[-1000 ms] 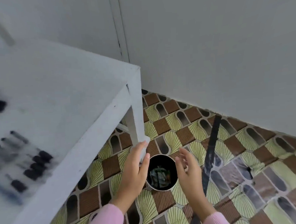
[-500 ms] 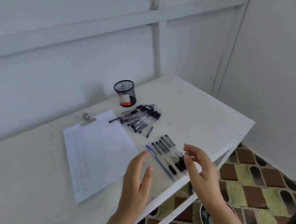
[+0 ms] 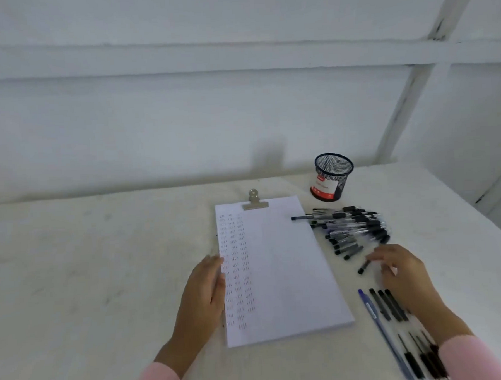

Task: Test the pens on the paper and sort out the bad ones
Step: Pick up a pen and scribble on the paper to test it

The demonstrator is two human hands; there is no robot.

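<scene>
A white sheet of paper (image 3: 288, 269) on a clipboard lies on the white table, its left columns filled with small pen marks. My left hand (image 3: 203, 291) rests with straight fingers at the paper's left edge. A pile of black-capped pens (image 3: 351, 231) lies right of the paper. A single short black piece (image 3: 363, 267) lies below the pile. My right hand (image 3: 401, 272) hovers just right of it, fingers loosely bent, holding nothing. A row of several sorted pens (image 3: 390, 306), one of them blue (image 3: 379, 325), lies at the lower right.
A black mesh pen cup (image 3: 331, 177) stands behind the pile near the white wall. A metal clip (image 3: 254, 201) holds the paper's top edge. The table's right edge (image 3: 498, 229) runs close to the pens.
The view swung from the floor and a dark cup under the table up to the tabletop. Both hands came up; the left went to the paper's edge, the right toward the pens.
</scene>
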